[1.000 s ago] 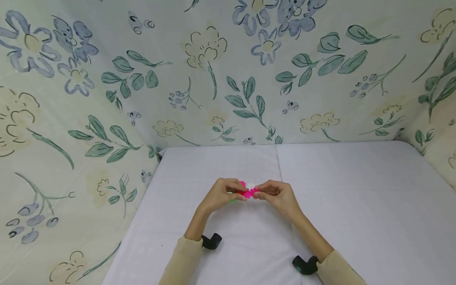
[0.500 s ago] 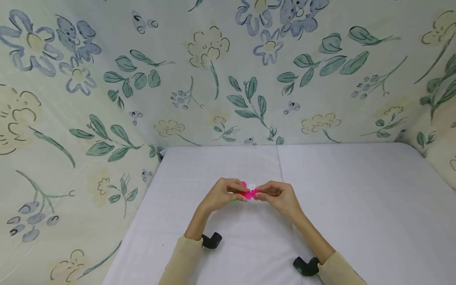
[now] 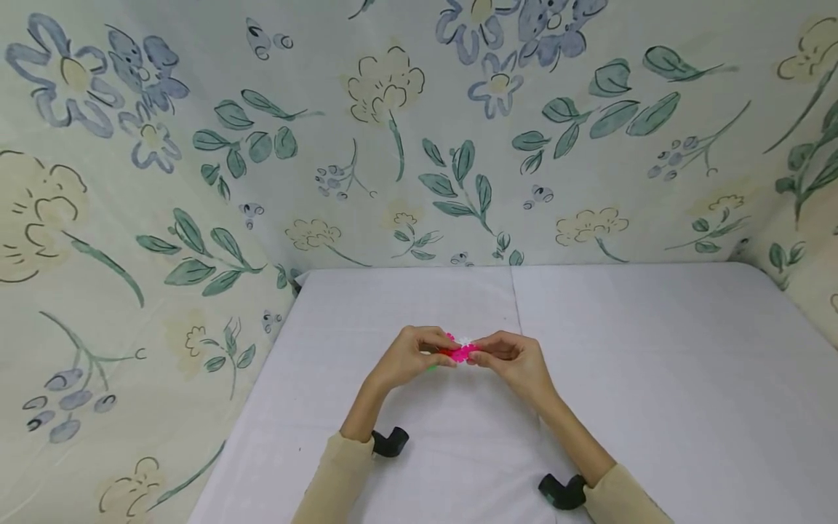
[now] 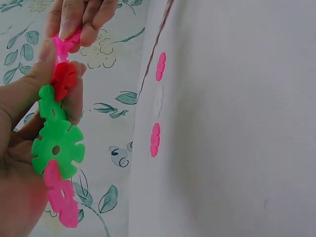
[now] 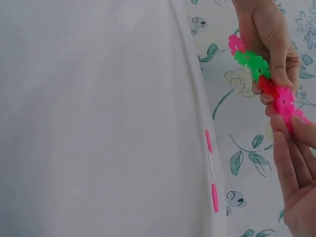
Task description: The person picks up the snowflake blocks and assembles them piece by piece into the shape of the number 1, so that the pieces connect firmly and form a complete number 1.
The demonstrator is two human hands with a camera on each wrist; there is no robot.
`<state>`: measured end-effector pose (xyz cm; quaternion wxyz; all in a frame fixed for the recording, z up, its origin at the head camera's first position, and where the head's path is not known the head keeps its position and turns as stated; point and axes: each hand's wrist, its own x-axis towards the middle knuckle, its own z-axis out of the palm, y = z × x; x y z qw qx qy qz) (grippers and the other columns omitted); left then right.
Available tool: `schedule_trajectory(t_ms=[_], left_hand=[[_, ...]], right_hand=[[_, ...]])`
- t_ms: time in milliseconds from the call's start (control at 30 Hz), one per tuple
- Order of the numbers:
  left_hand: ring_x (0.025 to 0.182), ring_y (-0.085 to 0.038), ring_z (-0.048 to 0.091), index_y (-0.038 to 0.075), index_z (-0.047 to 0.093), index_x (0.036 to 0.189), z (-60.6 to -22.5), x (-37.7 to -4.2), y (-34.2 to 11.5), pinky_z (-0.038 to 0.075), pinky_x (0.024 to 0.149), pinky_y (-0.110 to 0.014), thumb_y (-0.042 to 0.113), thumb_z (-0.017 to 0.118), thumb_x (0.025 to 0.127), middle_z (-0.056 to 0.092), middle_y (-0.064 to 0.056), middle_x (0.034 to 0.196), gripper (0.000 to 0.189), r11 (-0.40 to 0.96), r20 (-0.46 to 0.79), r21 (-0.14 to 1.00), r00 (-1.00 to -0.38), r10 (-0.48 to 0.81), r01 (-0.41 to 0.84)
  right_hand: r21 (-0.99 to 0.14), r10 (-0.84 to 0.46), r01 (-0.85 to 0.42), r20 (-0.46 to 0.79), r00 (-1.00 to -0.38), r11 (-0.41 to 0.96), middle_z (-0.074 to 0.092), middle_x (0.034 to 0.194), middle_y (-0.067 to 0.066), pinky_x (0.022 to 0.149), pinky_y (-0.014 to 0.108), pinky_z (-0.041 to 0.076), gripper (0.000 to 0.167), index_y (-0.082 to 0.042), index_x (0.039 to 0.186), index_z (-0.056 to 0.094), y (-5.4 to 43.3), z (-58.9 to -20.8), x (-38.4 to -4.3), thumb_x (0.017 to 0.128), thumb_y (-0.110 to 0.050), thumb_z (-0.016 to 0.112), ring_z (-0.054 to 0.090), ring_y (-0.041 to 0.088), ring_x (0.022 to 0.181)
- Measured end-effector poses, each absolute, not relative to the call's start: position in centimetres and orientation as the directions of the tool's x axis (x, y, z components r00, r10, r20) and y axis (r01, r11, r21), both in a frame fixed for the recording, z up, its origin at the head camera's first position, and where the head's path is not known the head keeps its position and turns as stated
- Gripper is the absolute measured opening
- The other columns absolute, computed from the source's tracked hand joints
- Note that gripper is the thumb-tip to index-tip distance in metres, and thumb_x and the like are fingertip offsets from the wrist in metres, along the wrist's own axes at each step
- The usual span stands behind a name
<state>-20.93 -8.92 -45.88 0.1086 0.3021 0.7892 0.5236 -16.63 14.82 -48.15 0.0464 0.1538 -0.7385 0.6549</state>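
Note:
A chain of interlocking flower-shaped plastic discs stretches between the hands, with pink, green and red pieces joined at their notches. My left hand grips the chain near its red disc; two green discs and a pink disc trail along its palm side in the left wrist view. At the other end my right hand pinches a pink disc between thumb and fingers. The fingertips partly cover the joint there, so how far the last pink pieces are pushed together cannot be seen.
On the white-covered table lie loose flat discs: a pink one, a white one and another pink one. A floral curtain hangs behind the table and at its sides.
The head view has shifted very slightly. Both hands keep their hold on the disc chain, with the left fingertips a touch further right.

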Motion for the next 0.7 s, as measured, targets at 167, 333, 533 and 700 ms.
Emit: schedule_trajectory(t_ms=[167,333,533,700], left_hand=[[0.092,-0.012,0.067,0.007,0.08,0.114,-45.7,-20.9,-9.0,0.06,0.087,-0.025,0.008,0.082,0.087,0.077,-0.007,0.104,0.027,0.274,0.126,0.892,-0.781,0.612,0.359],[0.096,-0.012,0.07,0.008,0.076,0.122,-45.5,-20.8,-9.1,0.059,0.091,-0.028,0.012,0.079,0.092,0.077,-0.008,0.112,0.031,0.298,0.109,0.886,-0.784,0.611,0.355],[0.108,-0.016,0.071,0.008,0.073,0.128,-45.3,-20.9,-8.8,0.058,0.097,-0.032,0.014,0.079,0.092,0.076,-0.005,0.12,0.037,0.345,0.14,0.843,-0.787,0.601,0.413],[0.107,-0.02,0.071,0.006,0.072,0.13,-45.5,-20.7,-7.9,0.06,0.096,-0.036,0.013,0.083,0.088,0.074,-0.009,0.12,0.045,0.376,0.237,0.771,-0.779,0.58,0.514]], right_hand=[[-0.951,-0.191,-0.294,0.273,-0.943,0.092,0.078,0.103,0.022,0.076,0.027,0.064,0.018,0.0,0.106,0.076,15.0,-48.1,-16.9,0.089,-0.003,0.079,0.079,0.017,0.082],[-0.95,-0.206,-0.302,0.28,-0.938,0.085,0.077,0.103,0.024,0.075,0.03,0.064,0.018,0.002,0.111,0.074,15.3,-48.1,-17.4,0.093,-0.002,0.074,0.08,0.019,0.084],[-0.965,-0.188,-0.243,0.221,-0.957,0.1,0.075,0.108,0.026,0.074,0.03,0.064,0.021,0.003,0.114,0.073,15.5,-47.9,-17.6,0.094,-0.006,0.074,0.08,0.017,0.082],[-0.98,-0.161,-0.195,0.185,-0.97,0.049,0.073,0.107,0.029,0.073,0.031,0.064,0.024,0.008,0.116,0.071,15.5,-48.0,-17.6,0.095,-0.005,0.073,0.079,0.014,0.08]])
